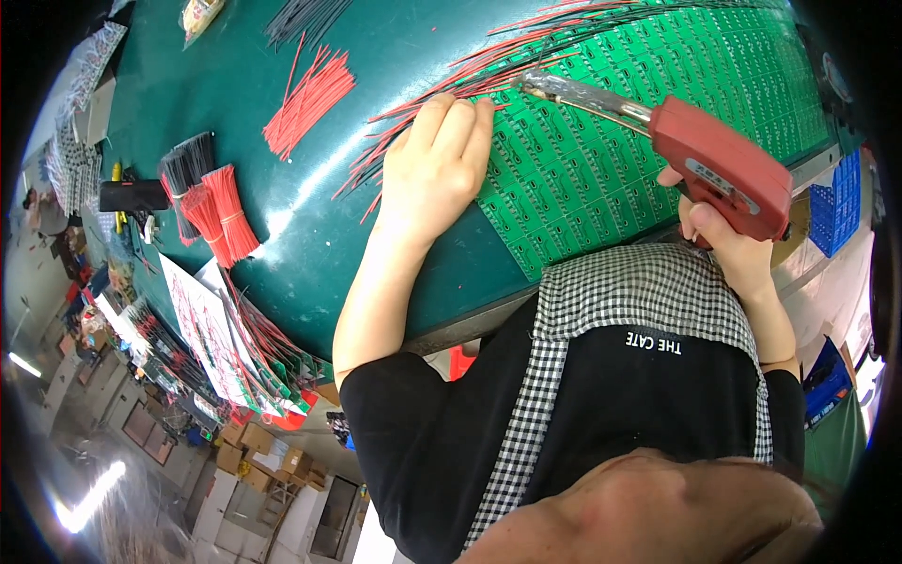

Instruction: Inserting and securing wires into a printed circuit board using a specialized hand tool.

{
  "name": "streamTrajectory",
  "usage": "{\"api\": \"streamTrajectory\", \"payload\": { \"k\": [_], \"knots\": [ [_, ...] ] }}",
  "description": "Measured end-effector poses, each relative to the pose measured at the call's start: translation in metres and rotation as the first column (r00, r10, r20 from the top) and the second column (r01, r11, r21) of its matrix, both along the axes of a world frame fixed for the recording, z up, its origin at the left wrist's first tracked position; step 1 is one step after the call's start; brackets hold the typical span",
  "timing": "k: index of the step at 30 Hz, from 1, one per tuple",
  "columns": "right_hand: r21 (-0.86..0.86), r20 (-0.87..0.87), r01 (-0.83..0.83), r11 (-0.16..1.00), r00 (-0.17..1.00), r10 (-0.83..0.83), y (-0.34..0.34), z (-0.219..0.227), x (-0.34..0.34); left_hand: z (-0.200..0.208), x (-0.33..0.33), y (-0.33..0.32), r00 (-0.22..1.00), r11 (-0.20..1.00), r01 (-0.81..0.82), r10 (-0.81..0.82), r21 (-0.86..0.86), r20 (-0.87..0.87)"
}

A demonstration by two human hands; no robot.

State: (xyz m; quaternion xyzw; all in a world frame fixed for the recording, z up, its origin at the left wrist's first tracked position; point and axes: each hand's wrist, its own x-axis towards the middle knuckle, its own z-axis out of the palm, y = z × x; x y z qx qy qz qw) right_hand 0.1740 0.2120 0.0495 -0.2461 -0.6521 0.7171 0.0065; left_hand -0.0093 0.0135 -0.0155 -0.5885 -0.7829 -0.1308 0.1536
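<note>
Closest to us, the black shirt [648, 404] and checked apron [639, 287], and just past them the right hand [728, 244], fingers wrapped firmly round the handle of a red soldering gun [719, 164]! Its slim metal barrel reaches out ahead, toward the left hand [437, 160]. Looks hard-shelled and moderately heavy; the handle's the place to grip, never that probably hot tip. Over to the left fingers: curled down, close together, at the edge of the green circuit boards [564, 179]; whether they pinch a wire, I cannot tell. Those boards, between the two hands, look thin, stiff and fragile: edges only! Just beyond the left fingers, red and black wires [517, 54], surely light, springy, slippery, best pinched near an end. Farther left of those fingers, a loose red wire pile [315, 99] and tied wire bundles [230, 216] on the green table [451, 273].
</note>
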Motion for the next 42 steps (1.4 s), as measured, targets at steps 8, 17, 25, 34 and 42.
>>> {"api": "streamTrajectory", "payload": {
  "k": [8, 17, 25, 34, 42],
  "knots": [
    [0.068, -0.068, 0.057, 0.996, 0.996, -0.052, 0.013, -0.009, 0.021, 0.004, 0.007, -0.003, 0.998, 0.999, -0.042, 0.043, -0.028, 0.042],
    [0.097, -0.176, 0.099, 0.990, 0.981, -0.081, 0.036, -0.004, 0.034, 0.003, 0.005, -0.001, 0.997, 0.996, -0.050, 0.046, -0.071, -0.062],
    [-0.010, -0.085, 0.120, 0.993, 0.989, -0.121, 0.050, -0.008, 0.030, 0.012, 0.005, 0.004, 0.990, 0.998, -0.058, 0.054, -0.026, -0.134],
    [-0.089, 0.005, 0.145, 0.985, 0.989, -0.145, 0.060, -0.007, 0.021, 0.040, -0.002, 0.056, 0.970, 0.995, -0.003, 0.027, 0.097, -0.242],
    [-0.086, -0.051, 0.190, 0.978, 0.980, -0.195, 0.060, -0.012, 0.017, 0.016, 0.005, 0.087, 0.993, 0.989, 0.120, -0.120, 0.089, -0.006]
  ]
}}
